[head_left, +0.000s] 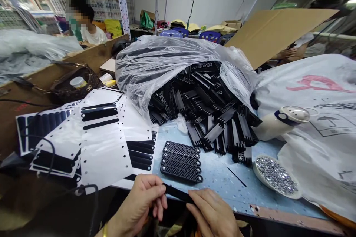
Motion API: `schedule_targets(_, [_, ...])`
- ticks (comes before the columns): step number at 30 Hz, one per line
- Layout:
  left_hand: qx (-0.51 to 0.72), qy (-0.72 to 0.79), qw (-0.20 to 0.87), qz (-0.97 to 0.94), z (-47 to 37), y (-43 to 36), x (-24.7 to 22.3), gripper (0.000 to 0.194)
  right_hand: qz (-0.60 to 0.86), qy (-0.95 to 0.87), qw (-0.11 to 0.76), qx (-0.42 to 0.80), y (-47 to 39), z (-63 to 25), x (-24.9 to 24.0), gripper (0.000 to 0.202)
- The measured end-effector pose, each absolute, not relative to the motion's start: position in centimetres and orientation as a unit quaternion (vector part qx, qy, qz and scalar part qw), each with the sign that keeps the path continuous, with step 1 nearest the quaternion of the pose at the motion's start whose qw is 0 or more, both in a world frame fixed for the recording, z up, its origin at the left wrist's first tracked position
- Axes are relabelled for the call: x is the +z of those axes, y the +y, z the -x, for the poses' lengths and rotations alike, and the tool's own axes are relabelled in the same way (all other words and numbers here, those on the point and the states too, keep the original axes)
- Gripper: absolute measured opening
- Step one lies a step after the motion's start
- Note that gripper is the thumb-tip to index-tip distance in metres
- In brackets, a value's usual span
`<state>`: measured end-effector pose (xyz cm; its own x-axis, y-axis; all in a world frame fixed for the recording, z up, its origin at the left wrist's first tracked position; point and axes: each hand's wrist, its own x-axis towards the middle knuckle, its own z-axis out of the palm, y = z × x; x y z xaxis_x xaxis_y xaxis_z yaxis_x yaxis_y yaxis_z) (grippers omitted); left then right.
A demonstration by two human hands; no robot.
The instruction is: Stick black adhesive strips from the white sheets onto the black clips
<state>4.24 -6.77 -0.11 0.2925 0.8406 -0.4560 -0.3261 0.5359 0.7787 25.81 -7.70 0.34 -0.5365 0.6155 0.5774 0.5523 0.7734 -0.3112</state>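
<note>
A narrow black strip [177,193] is stretched between my two hands at the table's front edge. My left hand [147,196] pinches its left end between thumb and fingers. At its right end, the fingers of my right hand [210,209] close on the strip. Just beyond, several black textured bars [182,161] lie side by side on the blue table [222,177]. White sheets [104,155] with black strips are spread to the left. Behind, a clear plastic bag [155,55] spills many black slotted pieces [205,100].
A bowl of small shiny parts [276,176] sits at the right, near a thin black rod [236,176] and a white lidded container [282,120]. A white sack [314,96] and cardboard [278,29] stand behind. A brown handbag [75,85] and a person [94,34] are at left.
</note>
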Motion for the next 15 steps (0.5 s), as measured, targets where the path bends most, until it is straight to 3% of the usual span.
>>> schedule_targets(6, [0.346,0.520,0.588,-0.514,-3.6,-6.9,-0.8,0.033,0.333,-0.883,0.330,0.031,-8.3,-26.8,-0.1,0.035])
schedule_targets(11, [0.407,0.472,0.374,-0.687,-3.2,-6.8,-1.2,0.023,0.360,-0.866,0.345,0.029,-8.5,-26.7,0.4,0.027])
schedule_targets(15, [0.473,0.426,0.321,-0.701,-3.4,-6.8,-1.6,0.020,0.383,-0.841,0.381,0.042,-8.3,-26.2,-0.1,0.020])
